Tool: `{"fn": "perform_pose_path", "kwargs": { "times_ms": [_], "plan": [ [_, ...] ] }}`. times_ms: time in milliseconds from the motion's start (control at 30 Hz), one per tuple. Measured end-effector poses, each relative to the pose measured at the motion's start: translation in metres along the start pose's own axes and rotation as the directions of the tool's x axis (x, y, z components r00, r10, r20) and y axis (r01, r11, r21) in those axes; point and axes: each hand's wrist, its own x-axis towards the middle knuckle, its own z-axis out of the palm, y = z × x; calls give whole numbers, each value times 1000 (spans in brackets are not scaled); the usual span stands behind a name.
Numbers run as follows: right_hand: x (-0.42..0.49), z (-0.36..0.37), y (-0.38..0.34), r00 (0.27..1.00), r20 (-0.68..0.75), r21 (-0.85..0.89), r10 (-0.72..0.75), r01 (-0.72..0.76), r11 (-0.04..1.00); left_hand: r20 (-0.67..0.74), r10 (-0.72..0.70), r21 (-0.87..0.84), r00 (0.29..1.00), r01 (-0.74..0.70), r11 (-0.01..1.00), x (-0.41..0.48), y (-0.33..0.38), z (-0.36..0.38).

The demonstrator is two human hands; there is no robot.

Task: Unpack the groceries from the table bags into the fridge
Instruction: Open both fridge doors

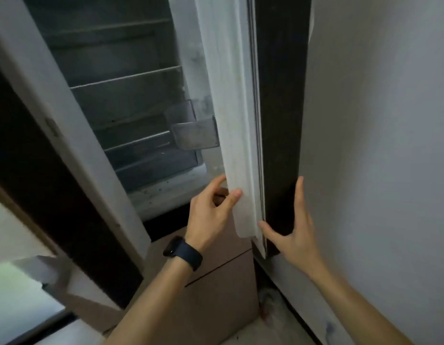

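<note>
We had the tall, dark fridge door with its white inner lining (230,120) open beside the glass shelves (126,78); no groceries in sight. Our left hand (211,215) pinched the white lip with thumb and curled fingers. Our right hand (295,235) lay flat, fingers spread, on the dark edge. The door looked heavy and stiff, we judged: best steered by that rigid edge, not the soft grey rubber seal (256,135).
</note>
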Motion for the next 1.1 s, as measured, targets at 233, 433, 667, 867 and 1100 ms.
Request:
{"fn": "perform_pose_path", "kwargs": {
  "times_ms": [233, 433, 667, 867, 1100],
  "plan": [
    [34, -45, 56, 968, -195, -113, 157, -181, 977, 61, 150, -24, 987, -149, 989, 44, 21, 104],
    [81, -55, 88, 920, -339, -190, 198, -273, 943, -41, 116, 16, 992, -116, 993, 85, 29, 172],
    [100, -57, 97, 899, -367, -181, 239, -321, 930, -30, 139, 36, 990, -138, 990, 101, 23, 192],
    [103, -75, 83, 914, -241, -242, 327, -383, 892, 15, 93, 37, 996, -94, 995, 100, 33, 190],
    [64, -96, 48, 947, -106, -484, 304, -317, 816, 207, -2, 217, 978, -44, 975, 65, 23, 144]
  ]
}}
